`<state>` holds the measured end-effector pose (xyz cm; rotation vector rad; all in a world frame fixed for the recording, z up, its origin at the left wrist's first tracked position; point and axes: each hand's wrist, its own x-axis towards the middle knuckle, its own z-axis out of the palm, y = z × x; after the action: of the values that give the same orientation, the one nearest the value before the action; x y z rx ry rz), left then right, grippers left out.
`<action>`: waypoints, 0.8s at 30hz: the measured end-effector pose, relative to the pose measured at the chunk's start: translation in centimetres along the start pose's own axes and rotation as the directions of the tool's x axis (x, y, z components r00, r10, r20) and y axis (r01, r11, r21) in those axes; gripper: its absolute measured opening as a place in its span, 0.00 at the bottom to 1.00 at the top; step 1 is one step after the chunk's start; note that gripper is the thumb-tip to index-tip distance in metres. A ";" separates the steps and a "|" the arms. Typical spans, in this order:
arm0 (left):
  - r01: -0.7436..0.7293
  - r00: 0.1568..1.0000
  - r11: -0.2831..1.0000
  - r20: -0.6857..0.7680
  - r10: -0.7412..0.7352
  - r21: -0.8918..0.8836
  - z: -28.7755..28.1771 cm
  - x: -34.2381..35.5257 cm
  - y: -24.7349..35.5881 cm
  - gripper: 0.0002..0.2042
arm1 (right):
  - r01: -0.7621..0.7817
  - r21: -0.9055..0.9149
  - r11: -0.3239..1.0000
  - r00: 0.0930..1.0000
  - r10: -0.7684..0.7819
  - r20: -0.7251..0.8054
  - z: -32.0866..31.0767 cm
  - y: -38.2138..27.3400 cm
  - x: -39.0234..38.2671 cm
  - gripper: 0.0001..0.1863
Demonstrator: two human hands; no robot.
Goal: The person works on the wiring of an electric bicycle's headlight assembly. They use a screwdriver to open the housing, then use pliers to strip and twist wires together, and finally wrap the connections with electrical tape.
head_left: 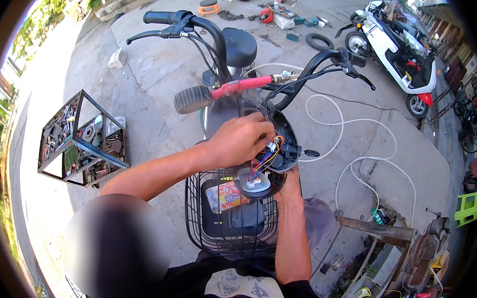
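An electric scooter stands before me, its handlebar point(220, 43) curving up on both sides. At the middle of the bar is an opened round black housing point(289, 135). My left hand point(244, 134) reaches into it, fingers curled and pinched at a bundle of coloured wires point(265, 160) with white connectors. Those wires run down to a round grey-white unit point(254, 182) hanging below the housing. Beside that unit, against the housing's underside, is my right hand point(289, 186); its fingers are hidden. A pink tyre inflator point(244, 85) with a black-rimmed gauge lies across the bar.
Below the housing, a black wire basket point(195, 211) holds a colourful packet point(226, 196). A metal-framed bin of parts point(82, 138) stands left. A white hose point(341, 122) loops over the ground at right, near a workbench point(377, 229). A white scooter point(397, 55) and a loose tyre point(319, 41) are farther back.
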<state>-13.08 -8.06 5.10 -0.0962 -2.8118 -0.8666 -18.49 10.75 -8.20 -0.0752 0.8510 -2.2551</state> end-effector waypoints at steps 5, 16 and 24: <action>-0.070 0.996 0.997 0.046 0.071 -0.036 -0.6 0.1 -0.4 0.07 | 0.054 0.045 0.998 0.997 -0.056 0.049 -0.8 0.5 0.4 0.19; -0.068 0.993 0.994 0.087 0.075 -0.087 -1.0 0.2 -0.4 0.08 | 0.010 0.071 0.997 0.998 -0.015 0.067 -0.2 -0.6 0.3 0.49; -0.065 0.996 0.998 0.059 0.066 -0.014 -1.8 -1.0 0.1 0.09 | 0.005 0.124 0.992 0.997 -0.014 0.072 -0.2 -0.7 0.2 0.41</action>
<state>-11.78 -9.04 6.39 -0.2183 -2.8410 -0.8803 -19.08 11.11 -7.95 -0.1038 0.6718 -2.2943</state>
